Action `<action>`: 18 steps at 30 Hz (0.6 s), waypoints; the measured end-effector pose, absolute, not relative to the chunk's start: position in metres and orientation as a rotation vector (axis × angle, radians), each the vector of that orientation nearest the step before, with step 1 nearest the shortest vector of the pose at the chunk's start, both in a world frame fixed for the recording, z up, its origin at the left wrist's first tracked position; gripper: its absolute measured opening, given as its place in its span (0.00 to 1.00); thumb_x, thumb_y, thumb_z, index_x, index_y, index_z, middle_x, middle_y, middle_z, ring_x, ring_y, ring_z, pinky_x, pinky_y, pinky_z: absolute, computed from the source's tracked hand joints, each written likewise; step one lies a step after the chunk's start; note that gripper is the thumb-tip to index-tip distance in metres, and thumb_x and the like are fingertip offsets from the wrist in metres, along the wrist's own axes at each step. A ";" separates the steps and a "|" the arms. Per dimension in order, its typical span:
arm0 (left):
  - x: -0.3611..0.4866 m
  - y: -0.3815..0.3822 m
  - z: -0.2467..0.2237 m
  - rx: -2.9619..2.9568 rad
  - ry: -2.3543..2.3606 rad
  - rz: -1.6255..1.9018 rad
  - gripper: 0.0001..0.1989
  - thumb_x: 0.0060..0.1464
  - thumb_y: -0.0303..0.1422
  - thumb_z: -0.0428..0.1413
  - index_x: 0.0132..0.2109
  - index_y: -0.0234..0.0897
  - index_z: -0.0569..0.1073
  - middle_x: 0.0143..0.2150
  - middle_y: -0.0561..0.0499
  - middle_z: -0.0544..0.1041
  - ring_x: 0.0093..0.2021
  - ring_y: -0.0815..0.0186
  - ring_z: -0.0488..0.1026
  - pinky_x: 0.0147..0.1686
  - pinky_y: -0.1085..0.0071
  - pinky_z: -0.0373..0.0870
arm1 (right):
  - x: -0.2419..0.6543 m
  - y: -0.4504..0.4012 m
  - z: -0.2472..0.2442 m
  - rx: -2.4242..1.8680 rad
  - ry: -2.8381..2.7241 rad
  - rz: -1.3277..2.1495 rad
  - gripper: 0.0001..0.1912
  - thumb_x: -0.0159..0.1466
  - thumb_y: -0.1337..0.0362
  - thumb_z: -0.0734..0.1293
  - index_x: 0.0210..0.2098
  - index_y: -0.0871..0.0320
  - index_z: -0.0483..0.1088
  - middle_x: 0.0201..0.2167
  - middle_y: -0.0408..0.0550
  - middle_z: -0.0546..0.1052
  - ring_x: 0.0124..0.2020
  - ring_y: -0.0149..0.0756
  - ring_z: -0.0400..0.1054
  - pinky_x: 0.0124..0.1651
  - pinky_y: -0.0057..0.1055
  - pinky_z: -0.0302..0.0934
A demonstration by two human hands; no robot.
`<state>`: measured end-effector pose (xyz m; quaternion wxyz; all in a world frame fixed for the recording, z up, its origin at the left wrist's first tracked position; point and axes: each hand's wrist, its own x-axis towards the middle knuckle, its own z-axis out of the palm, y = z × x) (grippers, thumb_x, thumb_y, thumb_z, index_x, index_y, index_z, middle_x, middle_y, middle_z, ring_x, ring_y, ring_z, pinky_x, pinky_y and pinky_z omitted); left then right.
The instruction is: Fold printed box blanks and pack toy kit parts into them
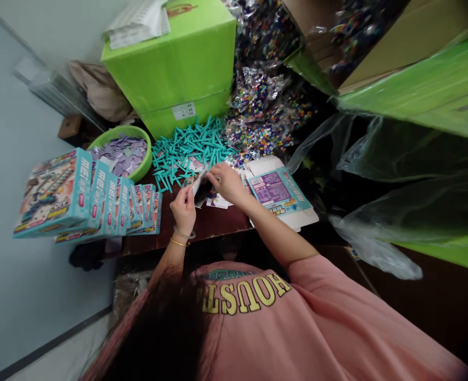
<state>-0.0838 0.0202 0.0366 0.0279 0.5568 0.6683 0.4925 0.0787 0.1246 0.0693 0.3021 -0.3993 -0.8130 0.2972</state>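
Note:
My left hand [183, 212] pinches the lower end of a small white piece of paper or card [197, 185], tilted upright above the table. At its upper end, my right hand [230, 185] is closed with its fingertips on the same piece. Whether it is folded or a single sheet I cannot tell. Beneath the hands lie some printed papers [218, 201], partly covered. Just beyond them spreads a heap of teal plastic sticks [194, 143]. By my right forearm lies a flattened teal and purple printed carton [269, 188] with white flaps.
Several teal printed boxes [55, 193] stand in a row at left. Behind them is a green basin [149, 159] of purple packets. A big green box [178, 69] stands at the back, beside clear bags of colourful beads [258, 106]. Plastic film [372, 248] hangs at right.

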 end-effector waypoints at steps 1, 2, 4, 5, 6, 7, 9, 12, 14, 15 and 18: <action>-0.086 0.020 0.039 1.706 2.059 1.523 0.19 0.70 0.42 0.50 0.49 0.37 0.82 0.47 0.42 0.85 0.46 0.58 0.83 0.48 0.65 0.76 | 0.077 0.124 0.067 -0.997 -2.168 0.790 0.17 0.75 0.59 0.61 0.40 0.57 0.80 0.42 0.55 0.81 0.52 0.48 0.71 0.61 0.46 0.60; -0.087 0.020 0.042 1.684 2.066 1.527 0.18 0.70 0.42 0.51 0.49 0.37 0.82 0.46 0.42 0.85 0.45 0.58 0.82 0.48 0.65 0.75 | 0.076 0.123 0.064 -0.950 -2.145 0.785 0.17 0.75 0.58 0.61 0.42 0.56 0.81 0.45 0.55 0.81 0.54 0.49 0.70 0.63 0.48 0.58; -0.092 0.019 0.049 1.605 2.099 1.574 0.18 0.70 0.41 0.51 0.47 0.36 0.82 0.45 0.43 0.85 0.44 0.59 0.82 0.47 0.67 0.75 | 0.075 0.119 0.060 -0.908 -1.998 0.760 0.18 0.76 0.56 0.60 0.50 0.53 0.80 0.54 0.54 0.80 0.60 0.49 0.68 0.66 0.49 0.55; -0.095 0.019 0.053 1.561 2.107 1.613 0.18 0.69 0.41 0.51 0.47 0.36 0.82 0.44 0.43 0.85 0.43 0.60 0.82 0.46 0.68 0.75 | 0.074 0.116 0.058 -0.897 -1.932 0.743 0.18 0.76 0.55 0.59 0.54 0.51 0.78 0.57 0.53 0.79 0.62 0.48 0.67 0.67 0.49 0.54; -0.097 0.018 0.057 1.525 2.101 1.646 0.18 0.69 0.42 0.52 0.46 0.35 0.82 0.43 0.44 0.85 0.42 0.61 0.82 0.45 0.68 0.75 | 0.074 0.113 0.056 -0.886 -1.910 0.727 0.19 0.76 0.55 0.59 0.56 0.50 0.78 0.58 0.52 0.79 0.62 0.48 0.67 0.67 0.49 0.53; -0.099 0.017 0.061 1.505 2.084 1.665 0.18 0.69 0.42 0.52 0.46 0.35 0.82 0.42 0.44 0.85 0.42 0.61 0.81 0.45 0.69 0.75 | 0.074 0.109 0.054 -0.870 -1.950 0.718 0.18 0.76 0.55 0.60 0.56 0.50 0.78 0.56 0.52 0.80 0.61 0.48 0.67 0.68 0.50 0.53; -0.104 0.015 0.067 1.502 2.037 1.658 0.17 0.68 0.42 0.53 0.46 0.35 0.82 0.42 0.45 0.85 0.42 0.62 0.81 0.45 0.69 0.75 | 0.073 0.103 0.051 -0.839 -2.129 0.707 0.16 0.75 0.57 0.62 0.52 0.52 0.80 0.51 0.53 0.83 0.59 0.50 0.68 0.68 0.52 0.51; -0.109 0.014 0.071 1.455 2.020 1.653 0.16 0.67 0.41 0.54 0.46 0.35 0.82 0.43 0.45 0.85 0.42 0.62 0.81 0.45 0.69 0.74 | 0.074 0.096 0.051 -0.932 -2.189 0.609 0.18 0.74 0.60 0.62 0.58 0.54 0.77 0.55 0.56 0.81 0.62 0.53 0.66 0.67 0.54 0.51; -0.112 0.016 0.069 1.397 2.012 1.702 0.17 0.67 0.42 0.54 0.45 0.34 0.82 0.42 0.45 0.85 0.41 0.62 0.80 0.44 0.69 0.74 | 0.075 0.095 0.054 -0.917 -2.162 0.525 0.22 0.74 0.60 0.63 0.64 0.53 0.72 0.63 0.56 0.76 0.66 0.53 0.62 0.68 0.53 0.50; -0.114 0.016 0.068 1.379 1.999 1.724 0.17 0.67 0.42 0.54 0.45 0.34 0.82 0.42 0.45 0.85 0.41 0.62 0.80 0.44 0.69 0.74 | 0.076 0.095 0.056 -0.871 -2.186 0.497 0.22 0.73 0.59 0.64 0.65 0.52 0.72 0.65 0.55 0.75 0.68 0.53 0.61 0.69 0.53 0.47; -0.117 0.018 0.063 1.362 1.944 1.744 0.17 0.66 0.44 0.55 0.45 0.34 0.81 0.42 0.45 0.84 0.42 0.62 0.80 0.44 0.69 0.74 | 0.074 0.098 0.057 -0.726 -2.376 0.537 0.14 0.73 0.59 0.65 0.52 0.51 0.80 0.56 0.52 0.81 0.64 0.53 0.65 0.70 0.57 0.42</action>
